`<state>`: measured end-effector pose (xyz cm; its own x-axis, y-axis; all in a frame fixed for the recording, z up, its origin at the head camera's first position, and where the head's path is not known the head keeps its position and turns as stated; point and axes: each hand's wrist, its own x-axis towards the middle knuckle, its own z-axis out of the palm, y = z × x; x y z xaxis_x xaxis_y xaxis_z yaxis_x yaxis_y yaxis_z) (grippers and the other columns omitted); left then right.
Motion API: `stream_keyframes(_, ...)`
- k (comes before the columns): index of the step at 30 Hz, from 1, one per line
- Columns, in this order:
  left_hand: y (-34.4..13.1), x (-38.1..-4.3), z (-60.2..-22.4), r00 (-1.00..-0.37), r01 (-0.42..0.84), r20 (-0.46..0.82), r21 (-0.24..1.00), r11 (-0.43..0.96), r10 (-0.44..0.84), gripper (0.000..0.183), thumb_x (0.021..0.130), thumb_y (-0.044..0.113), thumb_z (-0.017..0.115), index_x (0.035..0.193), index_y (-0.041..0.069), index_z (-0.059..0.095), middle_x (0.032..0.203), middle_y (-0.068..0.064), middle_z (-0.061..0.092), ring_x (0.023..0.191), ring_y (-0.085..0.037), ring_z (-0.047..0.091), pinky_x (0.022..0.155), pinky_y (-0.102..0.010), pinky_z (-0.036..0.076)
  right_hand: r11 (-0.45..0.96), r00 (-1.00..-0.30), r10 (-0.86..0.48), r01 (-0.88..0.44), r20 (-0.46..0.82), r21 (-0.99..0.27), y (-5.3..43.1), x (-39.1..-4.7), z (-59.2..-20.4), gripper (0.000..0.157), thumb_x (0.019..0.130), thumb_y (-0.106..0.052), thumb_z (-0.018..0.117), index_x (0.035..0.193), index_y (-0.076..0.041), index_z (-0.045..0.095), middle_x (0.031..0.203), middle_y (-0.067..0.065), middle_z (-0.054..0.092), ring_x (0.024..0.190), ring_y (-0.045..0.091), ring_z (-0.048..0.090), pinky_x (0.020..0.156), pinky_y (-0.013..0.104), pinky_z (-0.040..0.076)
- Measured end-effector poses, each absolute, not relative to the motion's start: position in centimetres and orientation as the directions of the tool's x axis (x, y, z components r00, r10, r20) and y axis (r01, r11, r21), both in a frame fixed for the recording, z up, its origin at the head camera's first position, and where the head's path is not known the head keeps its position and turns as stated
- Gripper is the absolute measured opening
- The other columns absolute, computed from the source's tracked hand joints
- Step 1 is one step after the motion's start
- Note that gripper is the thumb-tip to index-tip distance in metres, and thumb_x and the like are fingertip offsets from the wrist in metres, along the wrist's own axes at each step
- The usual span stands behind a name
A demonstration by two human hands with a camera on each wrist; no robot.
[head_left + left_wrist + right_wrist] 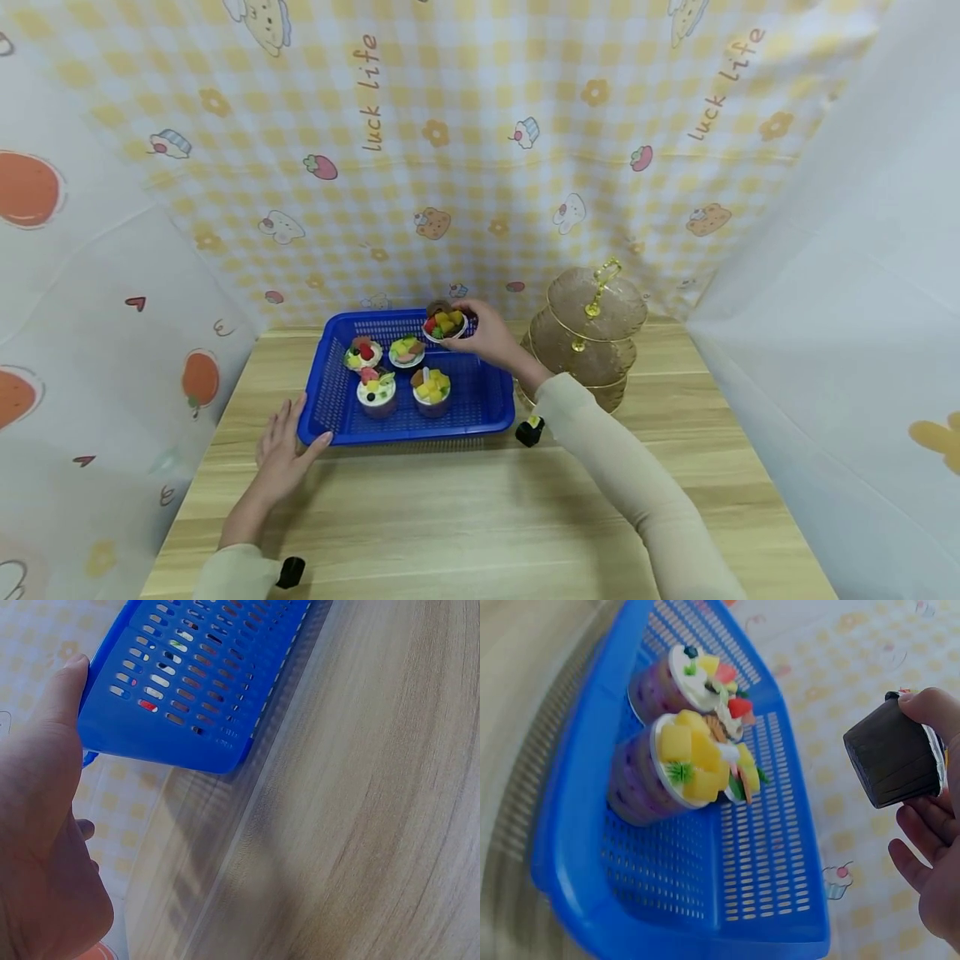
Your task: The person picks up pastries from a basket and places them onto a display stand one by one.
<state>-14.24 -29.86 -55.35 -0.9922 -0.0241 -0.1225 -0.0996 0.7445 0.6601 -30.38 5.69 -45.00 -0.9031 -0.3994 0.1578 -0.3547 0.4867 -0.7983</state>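
The right-hand grip [486, 335] was closed about a dark fruit-topped cup [892, 754], raised near the rear rim of the blue basket [405, 439]. The left-hand grip [282, 450] was extended, holding nothing, touching the basket's near left corner. Four dessert cups [432, 396] stood inside; a three-tiered stand [621, 310] occupied the surface [405, 517] to the right.

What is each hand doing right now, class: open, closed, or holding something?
Left hand: open, touching the blue basket.
Right hand: holding a fruit-topped dessert cup.
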Motion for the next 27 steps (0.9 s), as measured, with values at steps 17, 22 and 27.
stream_keyframes(17,-29.9,-14.2,-55.4,-0.992,-0.103,-0.127,0.666,0.739,-0.024,0.091,0.098,0.054,0.050,0.160,0.022,-0.008,0.163,-0.028,-0.015,0.146,-0.058,-0.015,0.107,-0.079,-0.009,0.510,-0.938,-0.247,-0.338,0.242,-0.791,13.9,-23.1,-41.5,0.067,0.077,-0.031,0.085,0.134,-0.015,0.056,0.126,0.007,0.062,0.112,0.026,0.060,0.098,0.049,0.050)
stream_keyframes(22,-29.9,-14.3,-55.5,-0.992,-0.100,-0.124,0.669,0.737,-0.021,0.091,0.098,0.054,0.050,0.160,0.022,-0.008,0.163,-0.028,-0.015,0.146,-0.057,-0.015,0.107,-0.079,-0.009,0.528,-0.942,-0.175,-0.337,0.288,-0.779,16.9,-21.9,-39.9,0.068,0.075,-0.026,0.087,0.134,-0.011,0.057,0.129,0.010,0.062,0.111,0.028,0.060,0.097,0.048,0.050)
stream_keyframes(27,-30.0,-14.3,-55.6,-0.991,-0.099,-0.129,0.675,0.731,-0.015,0.091,0.098,0.054,0.050,0.160,0.021,-0.009,0.163,-0.027,-0.017,0.146,-0.056,-0.017,0.107,-0.079,-0.010,0.540,-0.937,-0.092,-0.331,0.336,-0.774,19.3,-21.8,-38.4,0.067,0.075,-0.021,0.087,0.133,-0.006,0.057,0.128,0.014,0.062,0.111,0.029,0.059,0.099,0.047,0.047)
